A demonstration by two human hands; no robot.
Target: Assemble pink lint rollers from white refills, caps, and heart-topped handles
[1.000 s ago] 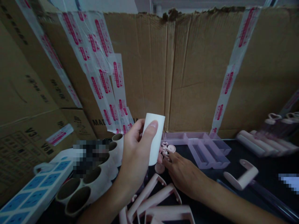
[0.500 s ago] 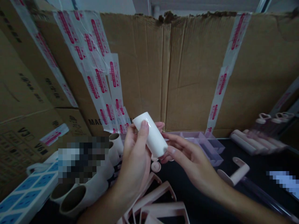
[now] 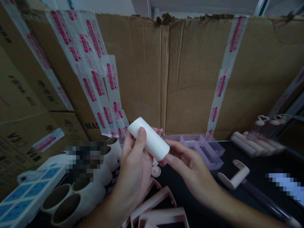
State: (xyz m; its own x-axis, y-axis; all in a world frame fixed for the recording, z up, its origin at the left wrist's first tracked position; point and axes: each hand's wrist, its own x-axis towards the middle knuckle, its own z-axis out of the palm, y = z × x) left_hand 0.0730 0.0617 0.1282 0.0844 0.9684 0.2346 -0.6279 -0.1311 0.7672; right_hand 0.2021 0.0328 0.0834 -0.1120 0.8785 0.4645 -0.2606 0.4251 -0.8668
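A glossy white cylinder (image 3: 152, 141) is held up in front of the cardboard, tilted with its lower end to the right. My left hand (image 3: 135, 155) is wrapped round its upper left part, the thumb lying along the top. At the lower right end, my right hand (image 3: 184, 163) has its thumb and fingers closed on the rim; whether a small piece is between them is hidden. Below the hands lie a small round pale pink cap (image 3: 156, 171) and several pale pink bracket-shaped parts (image 3: 161, 217) on the black surface.
A tall cardboard sheet (image 3: 190, 79) stands behind. White tubes (image 3: 78, 202) and a power strip (image 3: 33, 190) are at left. Right of centre are a purple divided tray (image 3: 209, 155), a pink C-shaped part (image 3: 239, 174), a clear tube (image 3: 266, 201) and several pink cylinders (image 3: 244, 144).
The white cylinder has tipped nearer to level, and the notch seen at its lower end no longer shows. My right thumb has shifted lower at that end. The whole view has moved slightly.
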